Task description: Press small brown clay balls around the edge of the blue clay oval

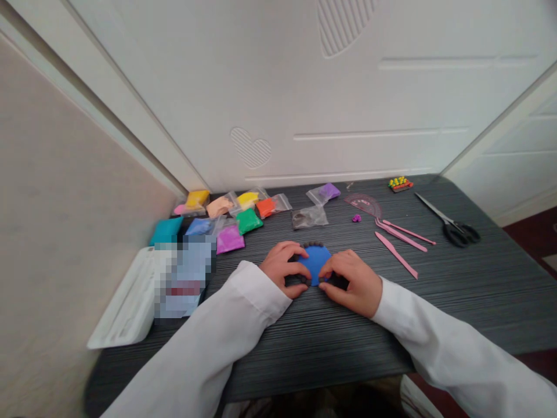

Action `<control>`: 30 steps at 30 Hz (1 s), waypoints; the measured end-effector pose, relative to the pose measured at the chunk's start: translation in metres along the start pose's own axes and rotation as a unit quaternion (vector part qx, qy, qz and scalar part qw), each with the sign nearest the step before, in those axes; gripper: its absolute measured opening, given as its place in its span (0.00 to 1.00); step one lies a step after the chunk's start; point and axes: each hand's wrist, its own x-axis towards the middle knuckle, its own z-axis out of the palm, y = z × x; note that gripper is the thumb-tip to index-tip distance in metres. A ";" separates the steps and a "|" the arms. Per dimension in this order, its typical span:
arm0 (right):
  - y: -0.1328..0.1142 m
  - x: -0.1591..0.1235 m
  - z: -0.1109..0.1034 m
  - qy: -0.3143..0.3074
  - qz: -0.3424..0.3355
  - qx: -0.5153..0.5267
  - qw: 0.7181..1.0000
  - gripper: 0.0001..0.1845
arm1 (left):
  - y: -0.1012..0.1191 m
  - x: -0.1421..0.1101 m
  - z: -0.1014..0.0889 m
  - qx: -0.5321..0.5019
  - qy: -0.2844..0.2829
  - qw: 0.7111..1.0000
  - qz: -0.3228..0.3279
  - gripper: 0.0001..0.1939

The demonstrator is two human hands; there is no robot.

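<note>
A flat blue clay disc point(315, 262) lies on the dark table, with small dark clay balls point(314, 244) lining its far rim. My left hand point(287, 268) curls around the disc's left side, its fingertips on the blue surface and its thumb by dark clay at the near edge. At the lower right rim, my right hand point(354, 280) pinches a bit of dark clay between thumb and forefinger. Part of the rim is hidden by my fingers. Just beyond the disc rests a clear bag point(310, 217) with dark clay in it.
Several bagged clays, among them a green pack point(249, 221) and a magenta pack point(230, 238), sit back left near a white tray point(126, 299). To the right are pink tools point(395, 253), a protractor point(364, 203), a purple clay lump point(356, 218), black-handled scissors point(455, 226) and a small yellow-green model point(399, 184).
</note>
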 end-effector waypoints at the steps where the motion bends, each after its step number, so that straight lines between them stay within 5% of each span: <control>1: 0.000 0.000 0.000 -0.007 -0.005 -0.012 1.000 0.06 | 0.000 0.000 0.000 0.001 -0.001 1.000 -0.002 0.08; 26: 0.007 0.000 0.011 -0.005 -0.045 -0.062 0.997 0.11 | -0.008 -0.002 0.009 -0.011 0.044 0.999 0.020 0.09; 30: 0.006 0.000 0.009 -0.009 -0.012 -0.071 0.997 0.09 | -0.004 -0.002 0.006 -0.014 0.010 1.000 0.027 0.11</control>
